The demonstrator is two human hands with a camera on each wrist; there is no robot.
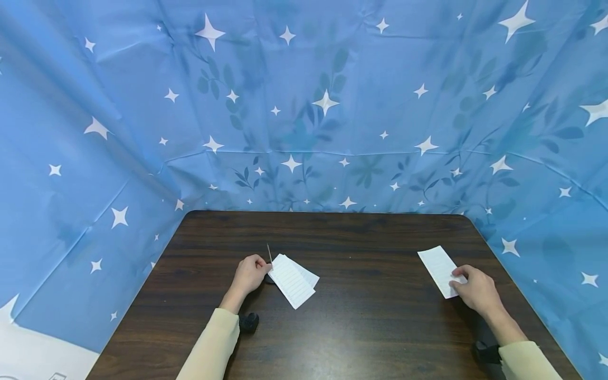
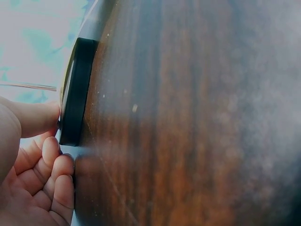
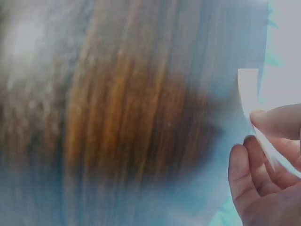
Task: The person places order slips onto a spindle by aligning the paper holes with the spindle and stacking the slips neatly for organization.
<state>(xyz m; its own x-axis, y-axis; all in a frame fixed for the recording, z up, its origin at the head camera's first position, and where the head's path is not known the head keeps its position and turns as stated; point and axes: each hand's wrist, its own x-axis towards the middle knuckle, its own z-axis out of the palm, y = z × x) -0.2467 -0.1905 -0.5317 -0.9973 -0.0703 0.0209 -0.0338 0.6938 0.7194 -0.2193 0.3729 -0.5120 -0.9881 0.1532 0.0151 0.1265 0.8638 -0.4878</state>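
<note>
A bill spike stands on the table left of the middle: a thin upright metal rod (image 1: 269, 253) on a round black base (image 2: 79, 92). My left hand (image 1: 250, 275) is at the base, its thumb and fingertips pinching the edge. Two overlapping printed white slips (image 1: 293, 282) lie fanned at the spike, one corner against the rod; whether the rod pierces them cannot be made out. Far to the right, my right hand (image 1: 476, 290) pinches another printed slip (image 1: 438, 269) between thumb and fingers. The right wrist view shows this paper (image 3: 248, 89) edge-on, bent between the fingers.
The dark wood-grain table (image 1: 361, 327) has rounded far corners. A blue curtain (image 1: 304, 126) with white stars hangs behind and along both sides. Black wrist straps (image 1: 248, 323) sit at both sleeve cuffs. Something white (image 1: 43, 348) shows at the lower left.
</note>
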